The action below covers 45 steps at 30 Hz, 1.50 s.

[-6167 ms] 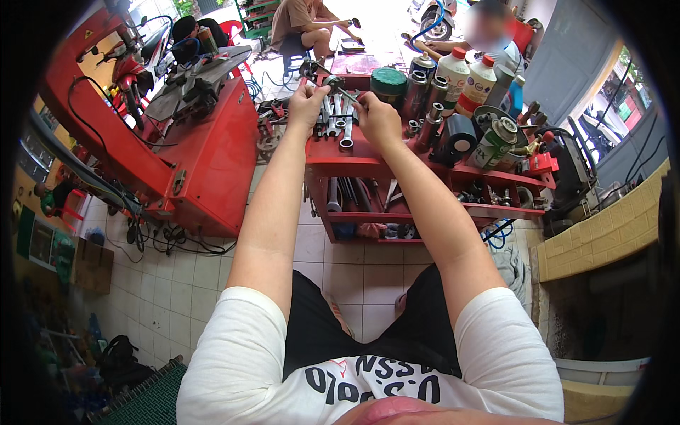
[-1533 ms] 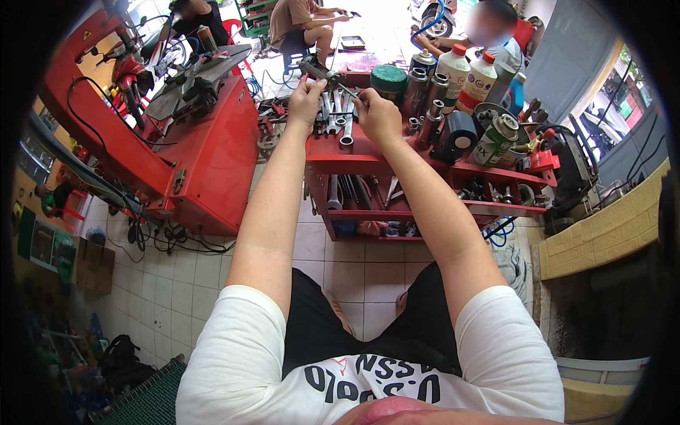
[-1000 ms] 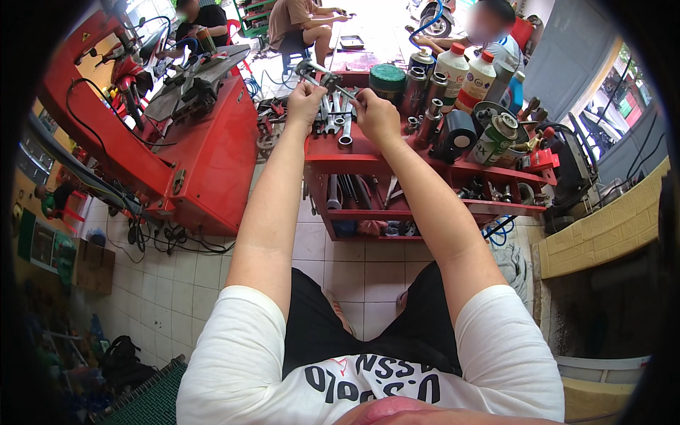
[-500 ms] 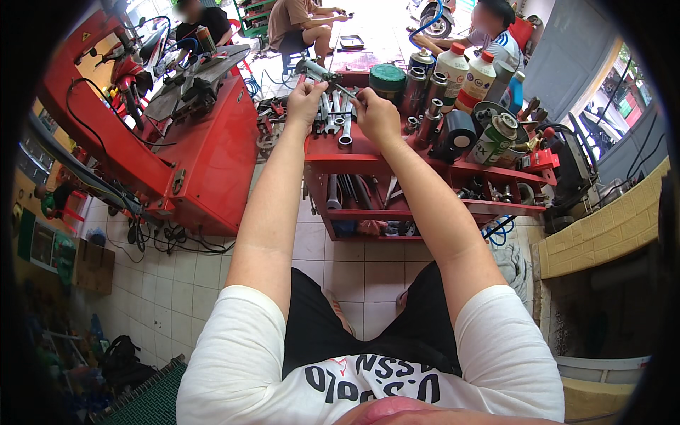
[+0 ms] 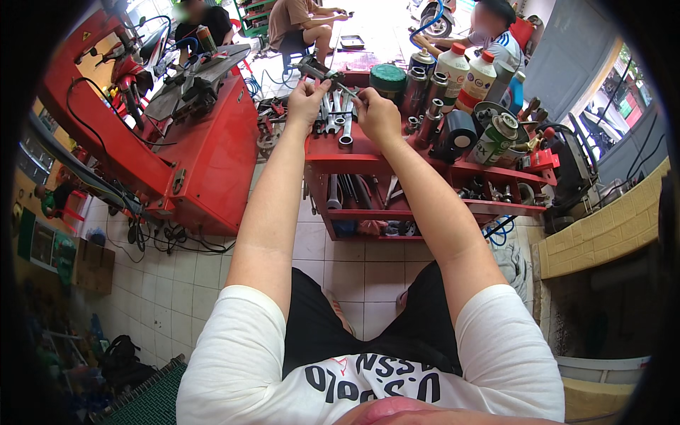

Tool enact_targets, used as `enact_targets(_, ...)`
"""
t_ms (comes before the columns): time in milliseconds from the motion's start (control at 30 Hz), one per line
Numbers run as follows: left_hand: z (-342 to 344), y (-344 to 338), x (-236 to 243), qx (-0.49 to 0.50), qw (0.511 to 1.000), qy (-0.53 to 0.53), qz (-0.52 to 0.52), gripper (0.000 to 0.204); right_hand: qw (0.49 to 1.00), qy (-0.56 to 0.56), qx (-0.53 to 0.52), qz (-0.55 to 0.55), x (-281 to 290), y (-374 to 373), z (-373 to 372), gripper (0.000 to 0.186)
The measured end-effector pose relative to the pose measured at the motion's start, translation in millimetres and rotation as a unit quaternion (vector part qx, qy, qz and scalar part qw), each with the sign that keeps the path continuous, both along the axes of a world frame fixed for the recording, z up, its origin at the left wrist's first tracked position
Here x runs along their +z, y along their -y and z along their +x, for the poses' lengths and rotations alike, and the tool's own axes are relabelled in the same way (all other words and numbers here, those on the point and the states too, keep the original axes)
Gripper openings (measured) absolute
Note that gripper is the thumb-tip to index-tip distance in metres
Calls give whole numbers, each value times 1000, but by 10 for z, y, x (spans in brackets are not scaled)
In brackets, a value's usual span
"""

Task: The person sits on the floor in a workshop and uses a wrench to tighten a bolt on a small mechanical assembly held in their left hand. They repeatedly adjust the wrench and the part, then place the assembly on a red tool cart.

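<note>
My left hand (image 5: 307,104) is closed on a dark metal part (image 5: 318,71) with a cylindrical body, above the near left of the red tool cart (image 5: 375,165). My right hand (image 5: 376,117) pinches a slim metal tool (image 5: 348,93) that reaches the part; whether it is a screwdriver or a wrench I cannot tell. Several open and ring wrenches (image 5: 345,141) lie under and between my hands. Just beyond my right hand stand a green round tub (image 5: 388,79) and several steel sockets (image 5: 416,88).
Bottles (image 5: 480,88), a black canister (image 5: 453,138) and a spray can (image 5: 496,142) crowd the cart's right. A red machine (image 5: 205,156) with cables stands left. Three people (image 5: 294,28) sit beyond, near motorbikes. A yellow panel (image 5: 595,227) is at right.
The metal part has turned slightly in my hands, which stay in nearly the same place. Since the oldest frame, a person in black has straightened at back left; the right one has shifted.
</note>
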<state>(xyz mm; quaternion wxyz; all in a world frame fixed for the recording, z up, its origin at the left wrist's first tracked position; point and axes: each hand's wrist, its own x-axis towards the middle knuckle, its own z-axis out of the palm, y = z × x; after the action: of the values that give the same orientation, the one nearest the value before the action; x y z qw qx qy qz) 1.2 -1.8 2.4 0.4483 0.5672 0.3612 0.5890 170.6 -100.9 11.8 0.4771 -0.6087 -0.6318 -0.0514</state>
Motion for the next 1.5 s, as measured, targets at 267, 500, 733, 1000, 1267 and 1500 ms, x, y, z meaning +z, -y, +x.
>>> enact_targets(267,18,-105,-91,23,999,38,0,38,999,-38,10,28,-33,-18,23,23)
enact_targets(500,-22,-49,-30,3,998,-36,-42,36,1000,9,17,16,-36,-24,-1,23)
enact_targets(733,-45,-132,-100,34,999,-23,35,34,997,-67,-7,46,-15,-76,8,22)
enact_targets(1000,-12,-44,-23,-4,999,-38,-18,37,1000,7,-2,25,-5,15,-18,22)
enact_targets(1267,22,-100,-133,24,996,-76,46,15,998,-31,-11,49,-18,-26,32,21)
enact_targets(1500,8,-90,-58,-59,998,19,-20,30,999,1,-11,37,6,15,9,21)
